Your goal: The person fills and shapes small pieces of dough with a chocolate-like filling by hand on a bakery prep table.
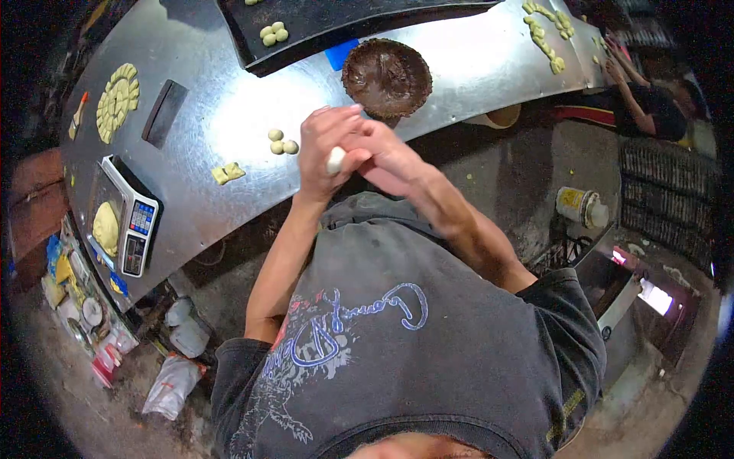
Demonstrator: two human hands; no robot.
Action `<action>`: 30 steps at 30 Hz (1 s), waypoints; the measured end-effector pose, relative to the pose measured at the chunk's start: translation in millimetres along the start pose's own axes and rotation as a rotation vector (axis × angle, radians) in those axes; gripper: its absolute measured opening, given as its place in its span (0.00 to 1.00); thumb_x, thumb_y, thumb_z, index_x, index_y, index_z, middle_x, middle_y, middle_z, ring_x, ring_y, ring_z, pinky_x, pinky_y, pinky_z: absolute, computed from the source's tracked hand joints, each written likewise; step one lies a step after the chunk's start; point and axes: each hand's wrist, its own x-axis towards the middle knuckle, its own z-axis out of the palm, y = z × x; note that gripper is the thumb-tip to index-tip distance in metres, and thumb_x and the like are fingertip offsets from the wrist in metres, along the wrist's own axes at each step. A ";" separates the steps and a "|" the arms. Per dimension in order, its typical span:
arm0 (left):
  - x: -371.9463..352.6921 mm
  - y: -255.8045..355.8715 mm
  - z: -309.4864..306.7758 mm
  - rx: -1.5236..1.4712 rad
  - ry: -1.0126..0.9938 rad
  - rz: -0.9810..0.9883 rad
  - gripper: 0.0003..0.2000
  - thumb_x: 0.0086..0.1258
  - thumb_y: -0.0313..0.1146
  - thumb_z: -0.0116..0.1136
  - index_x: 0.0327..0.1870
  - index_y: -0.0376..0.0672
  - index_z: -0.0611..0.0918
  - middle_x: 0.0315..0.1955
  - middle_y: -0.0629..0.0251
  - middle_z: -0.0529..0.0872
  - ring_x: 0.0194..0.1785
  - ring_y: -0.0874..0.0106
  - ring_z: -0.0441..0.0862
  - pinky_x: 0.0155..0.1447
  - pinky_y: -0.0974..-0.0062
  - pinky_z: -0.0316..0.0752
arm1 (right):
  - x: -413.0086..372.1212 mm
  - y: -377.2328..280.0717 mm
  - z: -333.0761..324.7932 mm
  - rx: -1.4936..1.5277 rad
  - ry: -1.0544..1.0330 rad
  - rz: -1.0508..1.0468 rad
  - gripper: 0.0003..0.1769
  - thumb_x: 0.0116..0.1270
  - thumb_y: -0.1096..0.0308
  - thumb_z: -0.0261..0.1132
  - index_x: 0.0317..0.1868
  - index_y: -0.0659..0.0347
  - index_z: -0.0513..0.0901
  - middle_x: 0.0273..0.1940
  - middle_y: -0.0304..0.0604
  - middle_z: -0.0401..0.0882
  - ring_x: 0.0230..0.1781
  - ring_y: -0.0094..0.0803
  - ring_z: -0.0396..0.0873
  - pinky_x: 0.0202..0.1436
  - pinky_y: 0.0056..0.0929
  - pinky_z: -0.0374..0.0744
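My left hand and my right hand are pressed together above the near edge of the metal table. A pale piece of dough shows at the left hand's palm, gripped between the two hands; the rest of it is hidden. Both hands are slightly blurred. Just left of them lie several small dough balls in a cluster and a few flat cut dough pieces. Beyond the hands stands a round bowl coated and filled with dark brown paste.
A black tray with dough balls lies at the back. Left are a scale bearing a dough lump, a dark flat-bladed tool, cut dough and a brush. A co-worker handles dough at the far right.
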 end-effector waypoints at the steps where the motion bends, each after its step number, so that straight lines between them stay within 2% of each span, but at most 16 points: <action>1: 2.4 2.3 9.6 0.050 -0.088 -0.050 0.29 0.69 0.51 0.68 0.63 0.41 0.78 0.63 0.52 0.81 0.66 0.55 0.76 0.71 0.53 0.67 | -3.2 -7.7 -17.6 -0.051 -0.017 -0.005 0.14 0.73 0.67 0.67 0.55 0.62 0.80 0.51 0.40 0.83 0.50 0.27 0.83 0.51 0.29 0.83; 4: -1.0 3.9 39.8 0.090 -0.188 -0.191 0.42 0.65 0.50 0.72 0.76 0.42 0.65 0.77 0.47 0.62 0.78 0.49 0.60 0.78 0.54 0.56 | 5.7 -33.6 -65.2 -0.252 -0.005 0.029 0.11 0.75 0.64 0.65 0.51 0.60 0.81 0.44 0.37 0.83 0.44 0.24 0.81 0.48 0.27 0.82; 5: -9.2 -3.2 46.1 0.155 -0.249 -0.251 0.51 0.65 0.51 0.71 0.82 0.42 0.51 0.81 0.47 0.52 0.81 0.50 0.54 0.79 0.57 0.52 | 12.5 -40.0 -79.9 -0.303 -0.026 -0.021 0.10 0.75 0.62 0.66 0.49 0.59 0.81 0.41 0.36 0.82 0.42 0.23 0.79 0.46 0.27 0.80; 6: -22.8 -13.9 56.4 0.065 -0.181 -0.462 0.51 0.68 0.51 0.69 0.82 0.40 0.50 0.81 0.46 0.52 0.81 0.51 0.54 0.80 0.58 0.52 | 21.6 -44.9 -94.9 -0.417 0.023 -0.063 0.12 0.75 0.61 0.66 0.48 0.60 0.81 0.42 0.35 0.83 0.42 0.21 0.79 0.46 0.26 0.79; 8: -46.1 -33.5 78.5 -0.132 -0.033 -0.863 0.50 0.72 0.52 0.65 0.83 0.38 0.46 0.81 0.46 0.51 0.80 0.51 0.56 0.80 0.61 0.52 | 51.2 -42.8 -134.2 -0.693 0.172 -0.174 0.11 0.78 0.62 0.61 0.51 0.60 0.79 0.45 0.46 0.86 0.46 0.34 0.85 0.51 0.33 0.82; 9: -46.2 -34.5 85.9 -0.445 0.111 -1.102 0.49 0.78 0.63 0.50 0.82 0.36 0.41 0.80 0.44 0.52 0.79 0.55 0.59 0.80 0.64 0.52 | 63.6 -41.8 -147.6 -0.932 0.252 -0.185 0.12 0.77 0.61 0.61 0.51 0.60 0.79 0.44 0.50 0.86 0.46 0.40 0.85 0.51 0.36 0.81; 11: -49.9 -42.4 87.2 -0.702 0.177 -1.347 0.48 0.78 0.68 0.39 0.83 0.37 0.42 0.79 0.47 0.56 0.78 0.58 0.62 0.81 0.62 0.51 | 82.9 -35.4 -161.7 -1.408 0.414 -0.212 0.14 0.76 0.60 0.61 0.52 0.61 0.78 0.43 0.60 0.87 0.48 0.52 0.86 0.52 0.41 0.80; 12: -52.8 -46.7 88.7 -0.836 0.214 -1.464 0.48 0.78 0.71 0.34 0.83 0.38 0.42 0.79 0.48 0.57 0.78 0.60 0.63 0.81 0.61 0.51 | 86.8 -31.4 -162.9 -1.448 0.374 -0.160 0.15 0.75 0.59 0.62 0.53 0.60 0.78 0.43 0.62 0.86 0.49 0.56 0.85 0.53 0.43 0.80; 14: -58.6 -51.6 99.6 -0.812 0.270 -1.430 0.50 0.76 0.73 0.30 0.82 0.35 0.45 0.77 0.47 0.63 0.75 0.62 0.67 0.81 0.62 0.51 | 96.0 -23.4 -162.8 -1.529 0.293 -0.057 0.17 0.74 0.57 0.62 0.54 0.59 0.77 0.44 0.68 0.84 0.52 0.65 0.82 0.53 0.47 0.78; 15: -58.8 -52.5 101.1 -0.826 0.303 -1.432 0.50 0.76 0.73 0.29 0.82 0.34 0.46 0.76 0.47 0.64 0.74 0.62 0.68 0.80 0.62 0.51 | 101.7 -20.9 -161.1 -1.565 0.301 -0.068 0.16 0.74 0.59 0.61 0.52 0.61 0.79 0.42 0.61 0.86 0.47 0.55 0.86 0.51 0.42 0.80; 18: -60.1 -58.1 96.0 -0.875 0.339 -1.412 0.47 0.79 0.69 0.33 0.81 0.31 0.49 0.73 0.46 0.69 0.71 0.62 0.72 0.79 0.65 0.55 | 112.5 -35.5 -167.2 -1.279 0.287 -0.111 0.14 0.74 0.60 0.58 0.46 0.63 0.82 0.41 0.62 0.85 0.44 0.55 0.85 0.52 0.47 0.79; 20: -60.8 -64.7 87.2 -0.846 0.259 -1.424 0.44 0.81 0.64 0.36 0.80 0.31 0.52 0.70 0.47 0.73 0.70 0.63 0.74 0.78 0.66 0.58 | 103.1 -60.9 -153.3 -1.073 0.283 0.004 0.16 0.76 0.58 0.60 0.45 0.64 0.83 0.38 0.40 0.84 0.39 0.26 0.81 0.42 0.27 0.77; 22: -57.9 -69.5 73.6 -0.754 0.102 -1.462 0.39 0.83 0.59 0.40 0.80 0.32 0.57 0.67 0.49 0.77 0.69 0.65 0.75 0.77 0.68 0.60 | 94.7 -69.7 -146.4 -0.986 0.281 0.035 0.16 0.80 0.56 0.58 0.49 0.61 0.83 0.41 0.38 0.83 0.44 0.24 0.80 0.46 0.25 0.76; 23: -56.4 -71.0 65.6 -0.525 0.057 -1.444 0.29 0.84 0.47 0.48 0.76 0.33 0.66 0.63 0.54 0.82 0.67 0.68 0.77 0.74 0.70 0.66 | 90.5 -70.8 -141.0 -0.769 0.223 0.023 0.17 0.81 0.55 0.57 0.51 0.60 0.82 0.43 0.38 0.83 0.46 0.25 0.80 0.49 0.26 0.76; 26: -36.6 -42.2 40.1 -0.076 0.050 -0.939 0.20 0.83 0.41 0.49 0.65 0.37 0.78 0.57 0.57 0.84 0.60 0.70 0.80 0.64 0.69 0.73 | 66.6 -64.7 -95.8 -0.205 0.005 0.014 0.19 0.83 0.53 0.53 0.57 0.58 0.80 0.50 0.38 0.83 0.53 0.26 0.79 0.59 0.30 0.75; 30: 6.1 13.3 -21.6 -0.152 -0.070 -0.941 0.18 0.82 0.37 0.55 0.64 0.35 0.80 0.49 0.61 0.87 0.53 0.75 0.80 0.60 0.72 0.75 | 54.0 -33.1 -25.2 0.082 -0.200 -0.038 0.19 0.81 0.57 0.58 0.63 0.59 0.76 0.58 0.44 0.81 0.58 0.33 0.79 0.67 0.38 0.75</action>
